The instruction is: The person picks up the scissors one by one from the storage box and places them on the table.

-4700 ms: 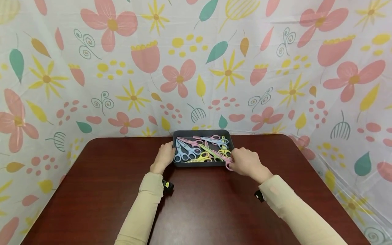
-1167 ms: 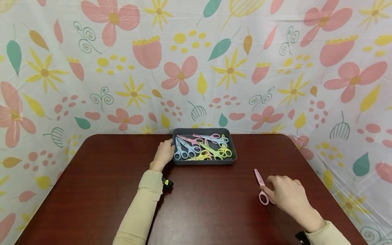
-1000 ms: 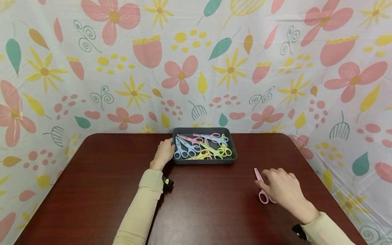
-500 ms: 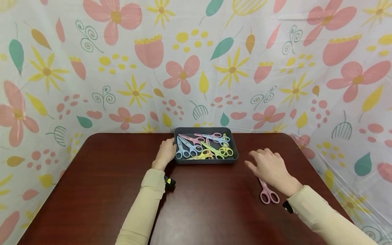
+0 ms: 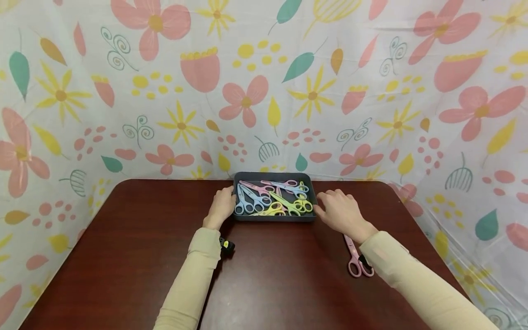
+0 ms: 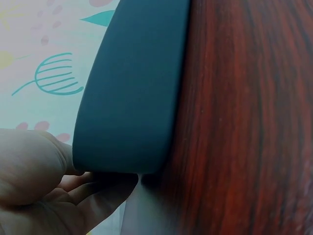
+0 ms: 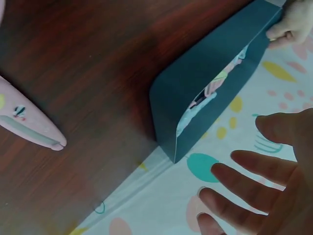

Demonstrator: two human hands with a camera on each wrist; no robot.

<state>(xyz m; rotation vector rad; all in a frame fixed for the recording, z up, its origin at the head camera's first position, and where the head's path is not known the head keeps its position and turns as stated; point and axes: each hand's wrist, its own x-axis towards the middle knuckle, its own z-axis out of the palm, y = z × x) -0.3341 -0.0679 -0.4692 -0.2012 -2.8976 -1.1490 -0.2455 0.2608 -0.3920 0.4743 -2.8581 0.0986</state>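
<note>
At the back of the table, a dark grey tray (image 5: 274, 219) holds several scissors: blue ones (image 5: 249, 193), pink ones (image 5: 256, 187), a green pair (image 5: 285, 202) and yellow ones (image 5: 272, 210). My left hand (image 5: 220, 207) grips the tray's left end; in the left wrist view its fingers (image 6: 105, 196) press that end wall. My right hand (image 5: 340, 211) hovers at the tray's right end with fingers spread and nothing in them, as the right wrist view shows. One pair of pink scissors (image 5: 352, 250) lies on the table below my right wrist, handles partly hidden by the wrist camera.
The dark red wooden table (image 5: 165, 256) ends at the back against a floral curtain (image 5: 185, 114), close behind the tray. The curtain also hangs along both sides of the table.
My right hand has carried pink scissors from the tray to the table at the right and let go of them. It has since moved back left to the tray. The left hand stays put.
</note>
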